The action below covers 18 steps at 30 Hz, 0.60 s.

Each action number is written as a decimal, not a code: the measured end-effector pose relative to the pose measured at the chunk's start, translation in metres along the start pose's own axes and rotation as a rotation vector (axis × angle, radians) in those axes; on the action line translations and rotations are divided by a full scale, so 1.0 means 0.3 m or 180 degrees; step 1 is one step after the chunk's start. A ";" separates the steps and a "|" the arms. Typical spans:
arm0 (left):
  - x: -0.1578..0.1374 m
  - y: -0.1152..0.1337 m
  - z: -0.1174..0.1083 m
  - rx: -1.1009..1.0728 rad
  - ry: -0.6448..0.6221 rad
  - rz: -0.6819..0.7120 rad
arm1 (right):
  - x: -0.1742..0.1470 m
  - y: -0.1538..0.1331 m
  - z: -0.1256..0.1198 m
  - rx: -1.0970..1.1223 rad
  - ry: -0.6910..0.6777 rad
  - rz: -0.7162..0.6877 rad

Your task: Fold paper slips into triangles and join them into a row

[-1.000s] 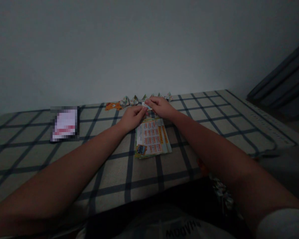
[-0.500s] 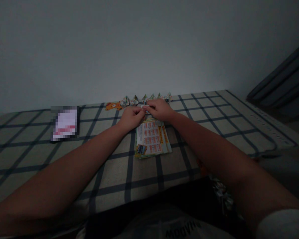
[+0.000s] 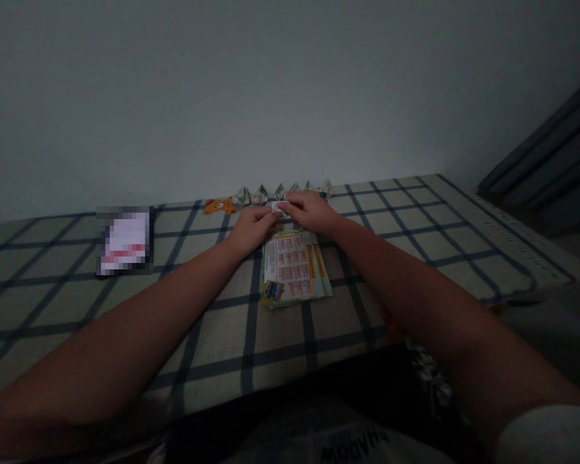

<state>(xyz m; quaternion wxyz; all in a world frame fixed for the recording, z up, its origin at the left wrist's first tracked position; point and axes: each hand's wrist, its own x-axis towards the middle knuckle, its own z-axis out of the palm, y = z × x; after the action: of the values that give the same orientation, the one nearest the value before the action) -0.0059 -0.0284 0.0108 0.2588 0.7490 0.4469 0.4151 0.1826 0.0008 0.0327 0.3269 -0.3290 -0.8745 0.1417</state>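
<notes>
Between my two hands is a small folded piece of paper (image 3: pixel 279 207), whitish with some printed colour. My left hand (image 3: pixel 254 227) pinches its left side, thumb against curled fingers. From the right, my right hand (image 3: pixel 310 211) grips it, with the thumb lying across its top. Just below the hands lies a stack of printed paper sheets (image 3: pixel 292 267), slightly fanned, with rows of red and black print. Behind the hands stands a row of several folded paper pieces (image 3: pixel 260 194) with pointed tips, partly hidden by my right hand.
A checked cloth (image 3: pixel 227 341) covers the table, which meets a plain wall (image 3: pixel 290 96). At the left lies a blurred-out device (image 3: pixel 125 240) with a lit screen. More folded paper pieces (image 3: pixel 432 377) show below the table's front edge. A dark curtain (image 3: pixel 551 142) hangs at the right.
My fingers have shifted slightly apart on the small paper, and more of its surface shows between them. The sheet stack and the row behind stay in place.
</notes>
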 end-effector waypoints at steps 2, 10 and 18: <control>-0.001 -0.001 0.000 -0.0021 -0.0079 -0.0010 | -0.002 -0.008 -0.006 -0.0120 -0.0007 -0.0040; -0.005 0.001 0.002 0.0232 0.0120 0.0096 | -0.007 -0.007 0.008 0.0043 0.0170 0.0113; 0.010 -0.015 0.016 0.0027 0.0131 0.0188 | -0.004 0.027 0.005 0.1158 0.0216 0.0437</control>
<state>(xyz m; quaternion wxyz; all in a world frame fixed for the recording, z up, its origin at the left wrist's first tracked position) -0.0030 -0.0237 0.0060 0.2339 0.7543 0.4316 0.4359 0.1863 0.0060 0.0273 0.3998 -0.3280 -0.7985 0.3083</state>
